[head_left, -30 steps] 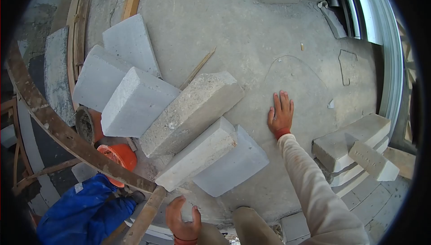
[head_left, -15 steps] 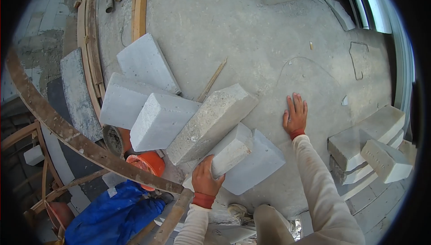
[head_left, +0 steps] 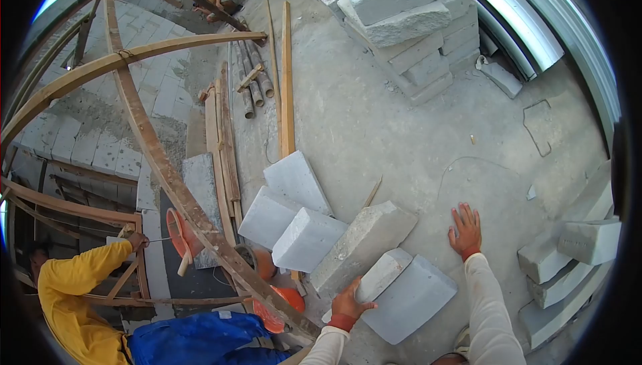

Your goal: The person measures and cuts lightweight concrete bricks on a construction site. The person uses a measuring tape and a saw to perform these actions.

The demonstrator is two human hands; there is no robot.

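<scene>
My left hand [head_left: 348, 305] grips the near end of a grey concrete block [head_left: 381, 276] that leans on a flat pale block [head_left: 410, 299]. My right hand [head_left: 465, 230] rests flat on the concrete floor [head_left: 401, 131], fingers spread, to the right of the blocks. A rougher block [head_left: 361, 244] leans beside the gripped one, with more pale blocks [head_left: 294, 221] toppled in a row to its left.
A stack of blocks [head_left: 408, 17] stands at the back. More blocks [head_left: 568, 258] lie at the right. Wooden planks [head_left: 286, 84] and curved timber ribs [head_left: 160, 157] run along the left edge. Below, a person in yellow [head_left: 73, 298] and one in blue [head_left: 187, 341] work beside orange buckets [head_left: 284, 301].
The view has pulled up and back, so the back stack and the people below now show. My left hand reached up and closed on the block's end; my right hand stayed flat.
</scene>
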